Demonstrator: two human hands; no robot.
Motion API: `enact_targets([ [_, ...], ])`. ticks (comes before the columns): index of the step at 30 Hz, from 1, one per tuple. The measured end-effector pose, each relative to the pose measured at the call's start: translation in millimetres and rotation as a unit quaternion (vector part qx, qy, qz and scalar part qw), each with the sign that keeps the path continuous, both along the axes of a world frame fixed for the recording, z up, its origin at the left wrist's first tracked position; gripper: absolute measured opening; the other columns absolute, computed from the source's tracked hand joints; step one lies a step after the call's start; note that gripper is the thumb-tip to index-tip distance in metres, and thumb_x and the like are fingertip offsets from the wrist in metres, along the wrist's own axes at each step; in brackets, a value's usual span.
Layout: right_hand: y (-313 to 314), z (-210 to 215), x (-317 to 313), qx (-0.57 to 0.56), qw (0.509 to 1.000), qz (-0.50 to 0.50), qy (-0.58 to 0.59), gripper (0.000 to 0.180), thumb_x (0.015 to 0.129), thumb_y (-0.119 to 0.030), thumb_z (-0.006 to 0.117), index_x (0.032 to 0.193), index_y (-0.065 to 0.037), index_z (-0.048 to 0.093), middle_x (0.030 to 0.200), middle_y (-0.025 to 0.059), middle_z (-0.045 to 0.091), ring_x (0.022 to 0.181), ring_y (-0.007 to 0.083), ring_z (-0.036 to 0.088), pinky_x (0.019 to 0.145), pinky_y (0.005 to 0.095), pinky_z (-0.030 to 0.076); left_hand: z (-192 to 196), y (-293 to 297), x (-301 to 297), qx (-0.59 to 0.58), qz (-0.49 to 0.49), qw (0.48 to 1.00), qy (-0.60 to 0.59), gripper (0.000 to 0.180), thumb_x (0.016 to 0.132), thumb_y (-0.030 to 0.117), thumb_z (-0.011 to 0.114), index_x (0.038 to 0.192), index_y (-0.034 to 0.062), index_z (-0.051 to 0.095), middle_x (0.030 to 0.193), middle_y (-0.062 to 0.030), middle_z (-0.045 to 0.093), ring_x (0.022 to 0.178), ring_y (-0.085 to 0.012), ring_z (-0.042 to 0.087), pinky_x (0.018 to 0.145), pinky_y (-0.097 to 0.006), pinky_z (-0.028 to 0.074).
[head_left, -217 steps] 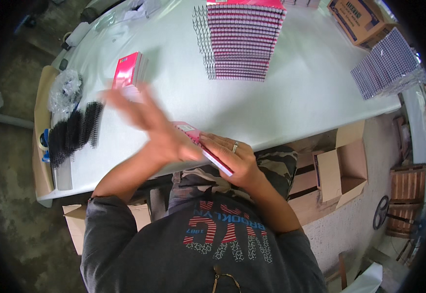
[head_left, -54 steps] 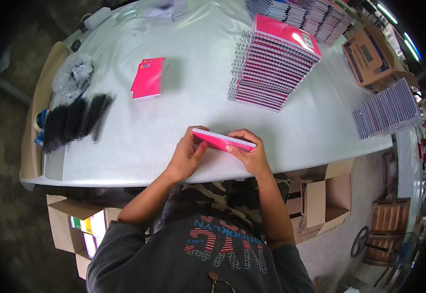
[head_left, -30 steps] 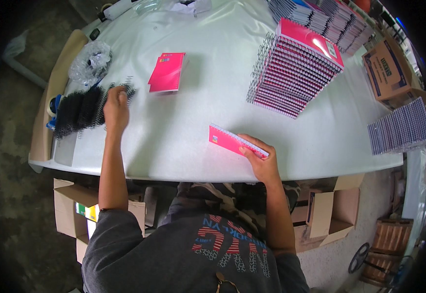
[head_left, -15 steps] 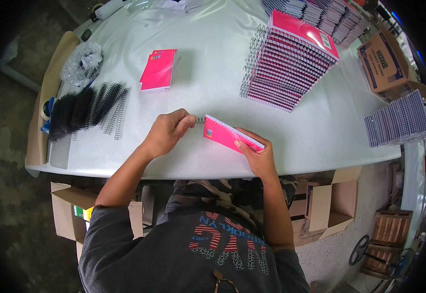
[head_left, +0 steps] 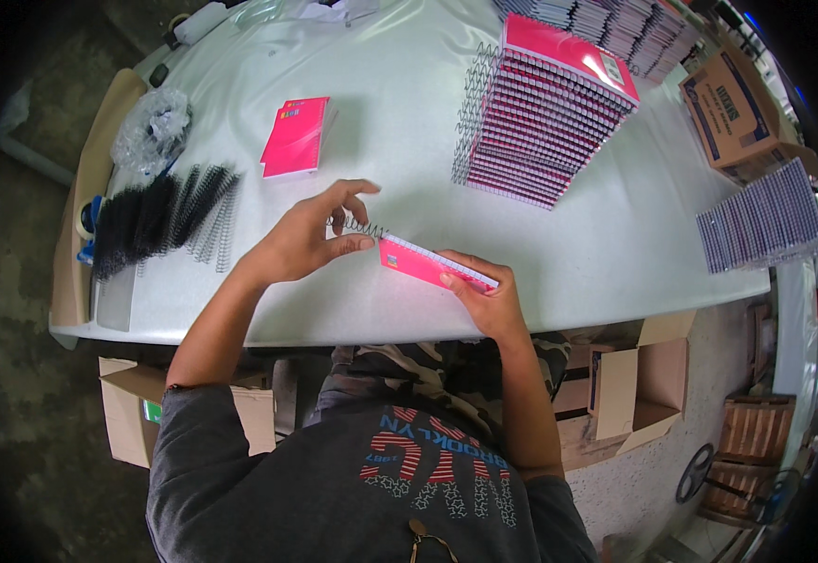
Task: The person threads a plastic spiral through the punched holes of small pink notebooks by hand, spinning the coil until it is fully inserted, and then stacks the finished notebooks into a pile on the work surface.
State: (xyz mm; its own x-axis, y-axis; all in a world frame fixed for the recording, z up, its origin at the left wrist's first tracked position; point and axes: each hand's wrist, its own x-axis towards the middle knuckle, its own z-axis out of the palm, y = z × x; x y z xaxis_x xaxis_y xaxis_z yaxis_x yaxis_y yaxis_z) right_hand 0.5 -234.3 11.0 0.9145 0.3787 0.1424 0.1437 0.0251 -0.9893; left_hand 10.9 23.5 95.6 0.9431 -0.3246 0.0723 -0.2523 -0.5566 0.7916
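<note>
Pink notebook [head_left: 418, 260] clamped in right hand [head_left: 495, 305], body sticking out left of grip. Left hand [head_left: 298, 236] loose: thumb and forefinger parted, black coil [head_left: 371, 230] between them, reaching notebook's left corner.

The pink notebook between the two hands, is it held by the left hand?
No, the right hand grips the pink notebook, while the left hand is at the black coil near its left end.

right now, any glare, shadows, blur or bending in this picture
Head view: glare on the tall notebook stack; head view: soft shadow right of the small pink pile; head view: table's near edge bows, left hand looks slightly blurred at the fingertips.
</note>
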Motion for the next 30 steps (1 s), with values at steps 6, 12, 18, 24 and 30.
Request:
enact_targets([
  [6, 2, 4, -2, -0.006, 0.998, 0.032, -0.049, 0.029, 0.087, 0.000, 0.056, 0.115, -0.001, 0.061, 0.105, 0.0110, 0.067, 0.089, 0.0107, 0.059, 0.082, 0.0238, 0.046, 1, 8, 10, 0.084, -0.127, 0.988, -0.032, 0.027, 0.084, 0.016, 0.065, 0.108, 0.0051, 0.060, 0.094, -0.0097, 0.062, 0.082, -0.0235, 0.059, 0.073, -0.035, 0.046],
  [12, 1, 2, -3, -0.015, 0.998, 0.022, -0.061, 0.030, 0.087, -0.001, 0.056, 0.116, -0.003, 0.061, 0.107, 0.0110, 0.067, 0.089, 0.0119, 0.061, 0.082, 0.0240, 0.046, 17, -11, 7, 0.225, -0.120, 0.957, -0.137, 0.019, 0.079, 0.015, 0.068, 0.095, 0.0065, 0.064, 0.095, -0.0092, 0.062, 0.084, -0.0242, 0.058, 0.080, -0.035, 0.044],
  [18, 3, 3, -5, -0.021, 0.999, 0.016, -0.046, 0.030, 0.086, -0.001, 0.057, 0.116, -0.005, 0.062, 0.106, 0.0118, 0.067, 0.089, 0.0139, 0.062, 0.082, 0.0249, 0.047, 14, -22, 5, 0.321, -0.118, 0.904, -0.257, 0.026, 0.071, 0.018, 0.073, 0.093, 0.0096, 0.061, 0.085, -0.0037, 0.060, 0.083, -0.0230, 0.059, 0.077, -0.035, 0.043],
  [24, 0, 2, -5, -0.036, 0.996, 0.030, -0.071, 0.030, 0.086, -0.002, 0.057, 0.115, -0.005, 0.062, 0.106, 0.0129, 0.067, 0.088, 0.0179, 0.064, 0.081, 0.0268, 0.048, 21, -32, 6, 0.346, -0.141, 0.893, -0.253, 0.026, 0.068, 0.020, 0.074, 0.086, 0.0103, 0.058, 0.082, -0.0015, 0.058, 0.083, -0.0203, 0.059, 0.072, -0.034, 0.042],
  [30, 1, 5, -5, -0.039, 0.994, 0.025, -0.096, 0.031, 0.085, -0.002, 0.057, 0.115, -0.007, 0.063, 0.104, 0.0135, 0.067, 0.086, 0.0190, 0.065, 0.079, 0.0277, 0.049, 18, -33, 3, 0.408, -0.168, 0.861, -0.252, 0.025, 0.069, 0.021, 0.073, 0.085, 0.0101, 0.058, 0.084, -0.0010, 0.058, 0.084, -0.0187, 0.058, 0.073, -0.033, 0.042],
])
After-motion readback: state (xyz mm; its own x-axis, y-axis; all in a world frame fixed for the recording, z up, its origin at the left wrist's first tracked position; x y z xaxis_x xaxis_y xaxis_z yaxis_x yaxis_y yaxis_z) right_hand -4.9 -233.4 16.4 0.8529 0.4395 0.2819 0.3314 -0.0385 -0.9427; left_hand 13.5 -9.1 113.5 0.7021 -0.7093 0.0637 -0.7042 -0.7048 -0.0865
